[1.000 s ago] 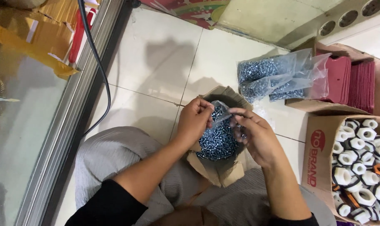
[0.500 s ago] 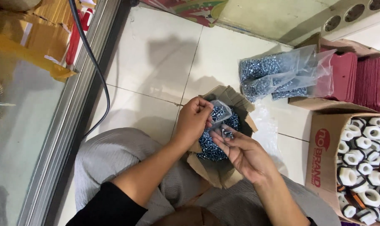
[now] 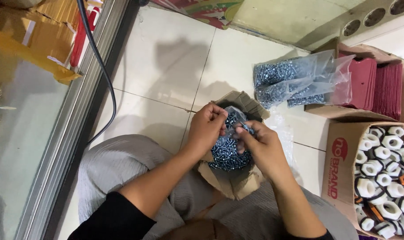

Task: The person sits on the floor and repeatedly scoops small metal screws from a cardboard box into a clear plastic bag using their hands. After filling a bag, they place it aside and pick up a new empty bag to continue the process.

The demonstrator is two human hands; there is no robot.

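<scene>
The right hand (image 3: 260, 144), which lay palm-up with a few screws half a second ago, has turned over and risen to the mouth of the small clear bag (image 3: 234, 119)

The left hand (image 3: 207, 126) pinches the bag's near edge between thumb and fingertips, closed on the plastic, and holds it just above the torn cardboard box (image 3: 231, 180) of loose silvery screws (image 3: 226, 153). The right hand's fingers are bunched together and touch the bag's opening from the right; whether they grip screws or the plastic itself cannot be told. The bag sits between the two hands, partly filled with screws. Filled bags of screws (image 3: 295, 80) lie on the floor tiles (image 3: 166, 66) well beyond the hands, with a box of white plastic nuts (image 3: 384, 169) off to the right
</scene>
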